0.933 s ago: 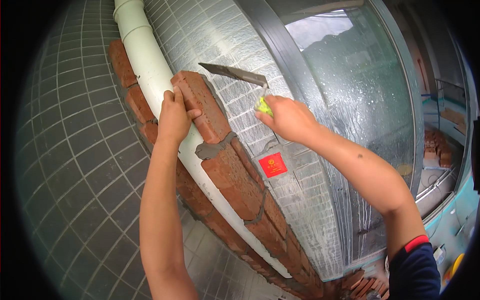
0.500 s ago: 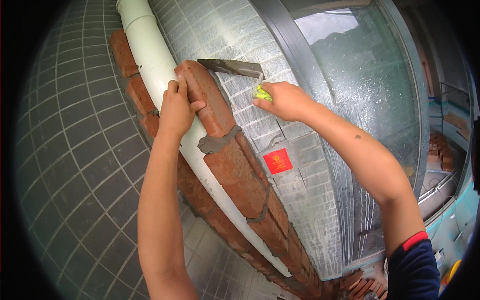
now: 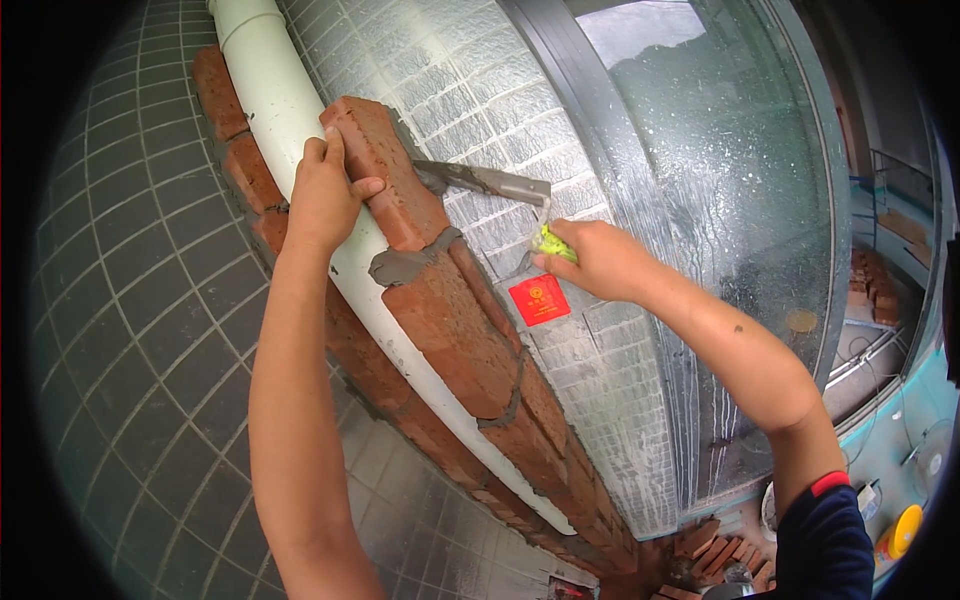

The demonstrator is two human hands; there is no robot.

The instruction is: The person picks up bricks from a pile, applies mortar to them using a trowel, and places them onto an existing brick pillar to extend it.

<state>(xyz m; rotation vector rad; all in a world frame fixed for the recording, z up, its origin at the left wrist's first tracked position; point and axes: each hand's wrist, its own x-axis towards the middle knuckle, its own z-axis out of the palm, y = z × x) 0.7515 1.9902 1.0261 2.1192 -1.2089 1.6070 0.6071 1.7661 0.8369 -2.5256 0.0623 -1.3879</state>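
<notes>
My left hand [image 3: 328, 194] grips the near face of a red brick [image 3: 382, 170] at the top of a narrow brick column [image 3: 460, 335]. Grey mortar [image 3: 405, 267] bulges from the joint under that brick. In my right hand [image 3: 592, 257] is a trowel [image 3: 490, 181], held by its yellow-green wrapped handle. Its blade points left, with the tip against the brick's right side, where some mortar shows. A white pipe [image 3: 268, 95] runs along the column's left side, behind my left hand.
Dark tiled wall [image 3: 130, 300] fills the left. A second strip of bricks [image 3: 250, 172] stands beyond the pipe. A red square sticker [image 3: 540, 299] is on the pale tiled wall, beside a framed window [image 3: 720, 130]. Loose bricks [image 3: 722, 555] and a yellow bucket [image 3: 903, 530] are on the floor.
The trowel has come down from above, and its tip now meets the brick's right side. My left hand stays on the brick. The whole view has shifted slightly.
</notes>
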